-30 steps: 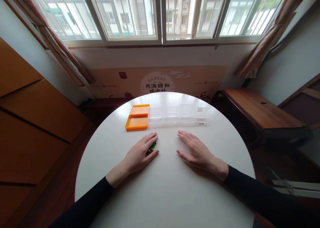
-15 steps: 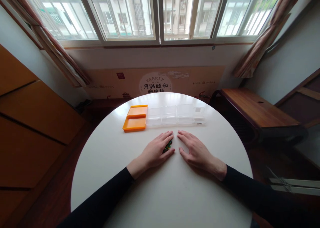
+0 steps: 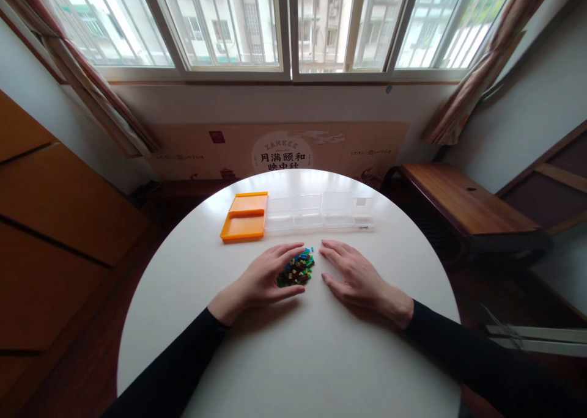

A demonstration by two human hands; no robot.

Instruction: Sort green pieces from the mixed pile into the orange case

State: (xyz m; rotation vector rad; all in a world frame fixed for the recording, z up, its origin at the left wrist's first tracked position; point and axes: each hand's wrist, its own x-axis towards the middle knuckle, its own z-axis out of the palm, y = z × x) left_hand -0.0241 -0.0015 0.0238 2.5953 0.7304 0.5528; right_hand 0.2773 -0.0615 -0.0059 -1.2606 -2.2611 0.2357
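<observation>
Centre of frame: pile of small pieces (image 3: 296,271), mottled green, blue, dark brown, flecks of yellow and cream. Just above, leftward: tray (image 3: 246,227), plain orange; rightward: box (image 3: 308,220), clear, colourless. Tabletop (image 3: 293,357) white. Sleeves (image 3: 172,360), lower corners, solid black. Cabinet (image 3: 50,222), left edge, orange-brown, dark-lined.

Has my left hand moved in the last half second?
Yes. Judged against the orange box, the left hand has shifted left, uncovering more of the pile.

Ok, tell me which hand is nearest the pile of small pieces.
The left hand, which curves around one side of the pile; a visible gap separates the right hand from those pieces.
</observation>
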